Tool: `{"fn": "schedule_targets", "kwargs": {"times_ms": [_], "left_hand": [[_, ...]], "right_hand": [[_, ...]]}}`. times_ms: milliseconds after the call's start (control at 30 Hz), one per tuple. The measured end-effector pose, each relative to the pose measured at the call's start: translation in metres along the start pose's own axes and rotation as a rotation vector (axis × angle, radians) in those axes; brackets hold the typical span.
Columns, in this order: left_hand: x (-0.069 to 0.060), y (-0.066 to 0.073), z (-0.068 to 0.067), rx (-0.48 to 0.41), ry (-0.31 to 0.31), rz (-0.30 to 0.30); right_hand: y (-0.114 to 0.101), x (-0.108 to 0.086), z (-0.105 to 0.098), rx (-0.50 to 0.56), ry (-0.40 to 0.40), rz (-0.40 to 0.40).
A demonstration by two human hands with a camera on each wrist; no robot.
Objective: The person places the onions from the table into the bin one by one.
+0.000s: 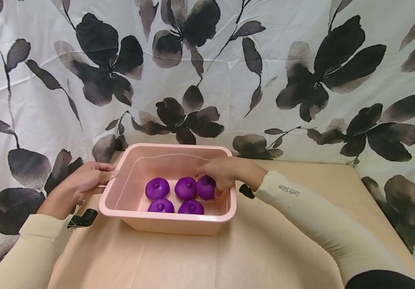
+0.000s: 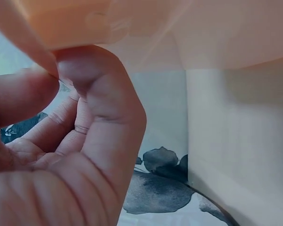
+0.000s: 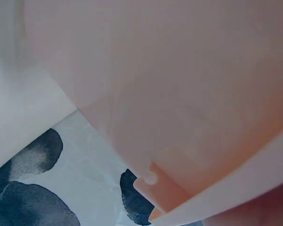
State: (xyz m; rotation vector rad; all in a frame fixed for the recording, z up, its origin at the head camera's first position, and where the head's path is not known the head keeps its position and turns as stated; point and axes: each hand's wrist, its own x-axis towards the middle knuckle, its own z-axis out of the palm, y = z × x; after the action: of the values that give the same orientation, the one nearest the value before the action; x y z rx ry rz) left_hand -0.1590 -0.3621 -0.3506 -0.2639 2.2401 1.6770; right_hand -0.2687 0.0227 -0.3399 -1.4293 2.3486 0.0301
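Observation:
A pink plastic tub (image 1: 135, 222) stands on the table and holds several glossy purple balls, each with a small nub on its upper side. My left hand (image 1: 86, 180) pinches the tub's left rim between thumb and fingers; in the left wrist view the bent index finger (image 2: 115, 108) lies under the rim. Over the tub's right side reaches my right hand (image 1: 220, 170), its fingers curled round the rightmost purple ball (image 1: 205, 187). Beside it sits another purple ball (image 1: 186, 188). The tub's outer wall (image 3: 179, 94) fills most of the right wrist view, so the right fingers are hidden there.
A tan cloth (image 1: 258, 249) covers the table under the tub. Right behind the table hangs a white curtain (image 1: 251, 92) with dark flowers. The tub's front wall partly covers the two nearest balls, including the left one (image 1: 161, 206).

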Motion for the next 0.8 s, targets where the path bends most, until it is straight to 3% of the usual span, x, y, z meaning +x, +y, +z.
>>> {"fn": "schedule_targets", "kwargs": {"times_ms": [133,367,533,800], "left_hand": [[0.000,0.004,-0.002,0.067,-0.002,0.008],[-0.002,0.017,-0.002,0.308,0.045,0.026],[-0.006,0.028,0.001,0.491,0.077,0.086],[-0.012,0.048,0.011,0.759,0.140,0.167]], "right_hand": [[-0.001,-0.007,-0.004,0.015,0.050,0.039],[0.010,-0.048,-0.014,0.032,0.321,0.044],[0.023,-0.079,-0.011,0.035,0.478,0.053],[0.037,-0.107,0.006,0.040,0.526,0.181]]}}
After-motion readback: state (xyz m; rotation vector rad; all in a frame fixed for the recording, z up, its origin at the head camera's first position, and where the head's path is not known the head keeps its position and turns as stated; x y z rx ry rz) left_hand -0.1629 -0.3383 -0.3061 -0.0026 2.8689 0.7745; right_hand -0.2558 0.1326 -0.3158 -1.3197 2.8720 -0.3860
